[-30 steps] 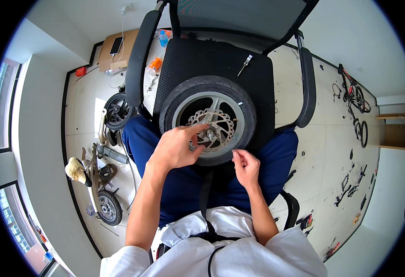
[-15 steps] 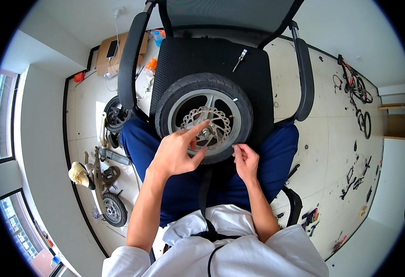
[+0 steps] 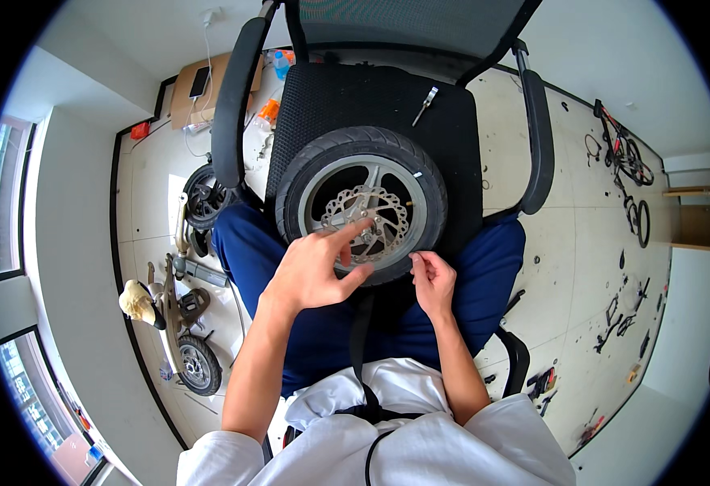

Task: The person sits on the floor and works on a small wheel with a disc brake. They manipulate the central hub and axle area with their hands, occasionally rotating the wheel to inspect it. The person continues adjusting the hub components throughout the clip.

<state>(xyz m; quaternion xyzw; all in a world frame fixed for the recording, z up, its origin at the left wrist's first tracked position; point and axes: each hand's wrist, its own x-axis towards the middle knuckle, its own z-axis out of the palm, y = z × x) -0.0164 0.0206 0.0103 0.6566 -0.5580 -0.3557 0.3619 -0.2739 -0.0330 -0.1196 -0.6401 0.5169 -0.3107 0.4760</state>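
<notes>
A small wheel with a black tyre [image 3: 361,146] and grey rim lies on the black seat [image 3: 379,97] of a chair in front of me, a silver slotted brake disc [image 3: 393,209] at its middle. My left hand [image 3: 318,268] is open over the disc, index finger stretched to the hub bolts, thumb apart lower down. My right hand [image 3: 433,285] is pinched at the tyre's lower right edge; anything between its fingertips is too small to make out. A slim metal tool [image 3: 425,105] lies on the seat above the wheel.
Chair armrests [image 3: 537,138] flank the seat. On the left floor are scooter parts [image 3: 161,304], another wheel [image 3: 201,194], cardboard [image 3: 183,93] with a phone [image 3: 199,81], and a blue bottle [image 3: 280,65]. A bicycle [image 3: 634,162] and scattered parts [image 3: 614,320] lie at right.
My left thumb has shifted a little to the right, its index finger still at the hub. My right hand has risen slightly, still pinched.
</notes>
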